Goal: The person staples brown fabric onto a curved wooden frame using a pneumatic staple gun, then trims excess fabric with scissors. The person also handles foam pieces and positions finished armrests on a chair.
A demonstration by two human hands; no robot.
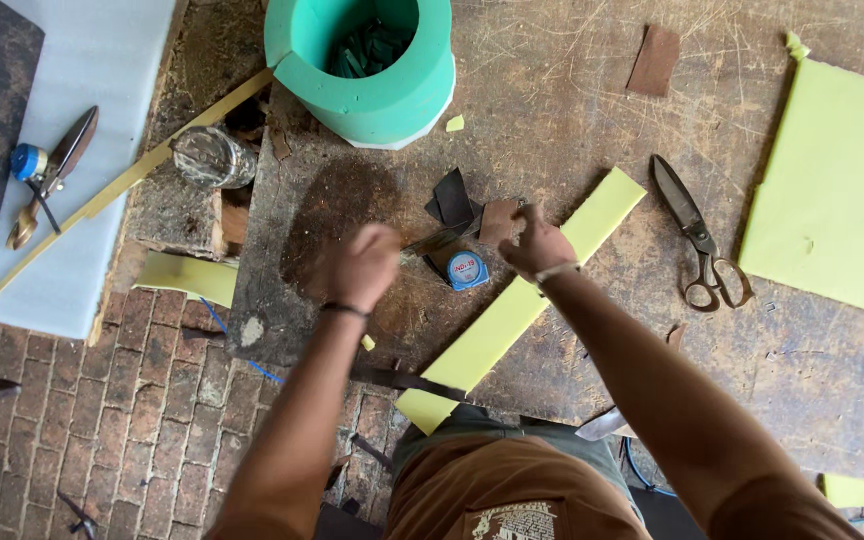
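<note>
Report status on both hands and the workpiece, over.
Left hand fisted, blurred, grip unclear. Right hand pinching a brown leather scrap above the yellow foam strip. Blue round tin between hands. Scissors lie clear, right.

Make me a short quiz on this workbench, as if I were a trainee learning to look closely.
1. True or false: the scissors lie between the yellow foam strip and the big yellow foam sheet.
2. What colour is the thick foam ring at the bench's far edge?
3. Which hand is closer to the small blue tape roll: A, left hand, or B, right hand?

Key: 1 true. 2 green. 3 B, the right hand.
</note>
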